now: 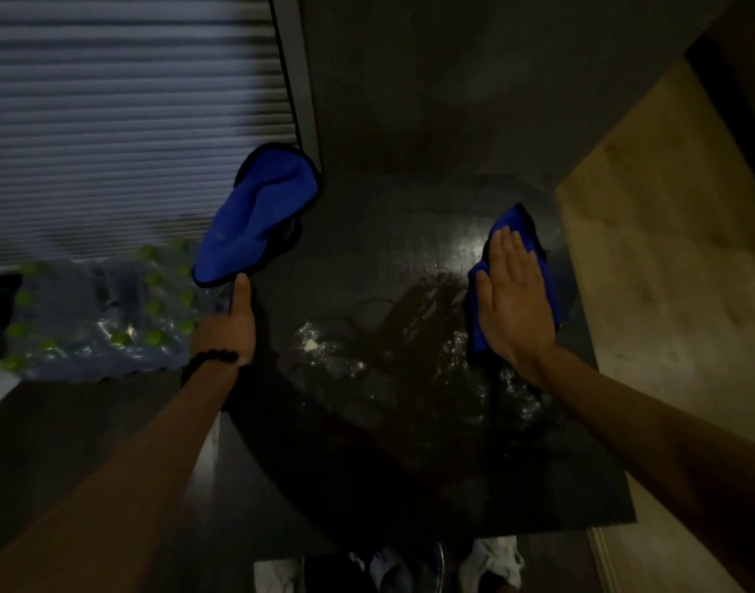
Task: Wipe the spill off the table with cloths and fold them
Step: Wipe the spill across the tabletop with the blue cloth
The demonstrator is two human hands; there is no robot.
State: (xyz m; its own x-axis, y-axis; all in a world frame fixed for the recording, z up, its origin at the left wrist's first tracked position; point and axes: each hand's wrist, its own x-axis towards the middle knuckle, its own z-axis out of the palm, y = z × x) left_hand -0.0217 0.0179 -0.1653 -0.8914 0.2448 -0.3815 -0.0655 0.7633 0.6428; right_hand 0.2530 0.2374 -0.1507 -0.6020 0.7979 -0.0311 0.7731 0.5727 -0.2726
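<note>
A dark table (367, 477) carries a wet, shiny spill (414, 336) with white specks across its middle. One blue cloth (255, 216) hangs over the table's left edge; my left hand (230, 323) pinches its near corner between thumb and fingers. A second blue cloth (525, 267) lies flat on the right side of the table at the spill's edge. My right hand (512, 297) presses flat on top of it, fingers straight and together.
A shrink-wrapped pack of bottles with green caps (106, 310) sits on the floor to the left. A ribbed shutter (123, 122) stands behind it. A tan wall or panel (666, 250) borders the table's right side. Shoes (491, 558) show below the near edge.
</note>
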